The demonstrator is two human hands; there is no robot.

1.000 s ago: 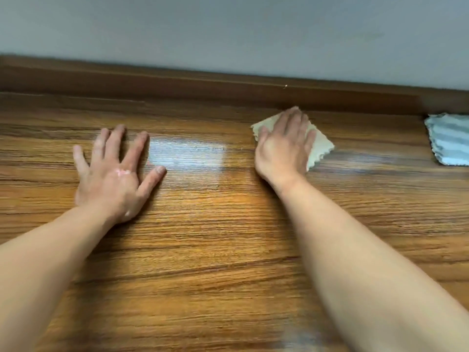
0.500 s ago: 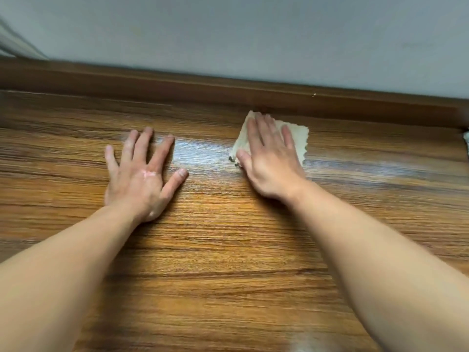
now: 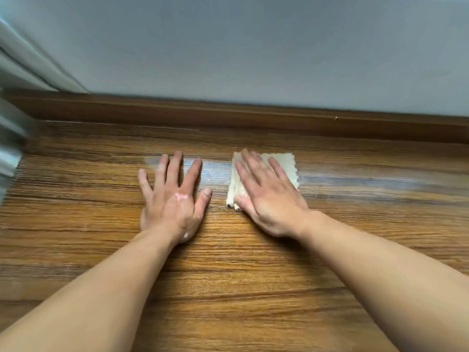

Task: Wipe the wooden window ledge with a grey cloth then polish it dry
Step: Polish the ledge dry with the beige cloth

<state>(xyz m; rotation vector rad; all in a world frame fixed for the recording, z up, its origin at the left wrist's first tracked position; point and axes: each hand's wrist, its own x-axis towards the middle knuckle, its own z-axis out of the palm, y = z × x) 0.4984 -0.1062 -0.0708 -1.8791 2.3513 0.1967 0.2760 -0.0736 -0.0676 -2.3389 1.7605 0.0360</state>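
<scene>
Here, beige cloth (image 3: 284, 165) flat under right hand (image 3: 269, 196), on ledge (image 3: 253, 288)

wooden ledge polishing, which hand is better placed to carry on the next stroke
Right. The right hand lies flat on the folded beige zigzag-edged cloth, pressing it onto the brown wood-grain ledge. The left hand rests bare and spread on the wood beside it, holding nothing, probably just bracing.
</scene>
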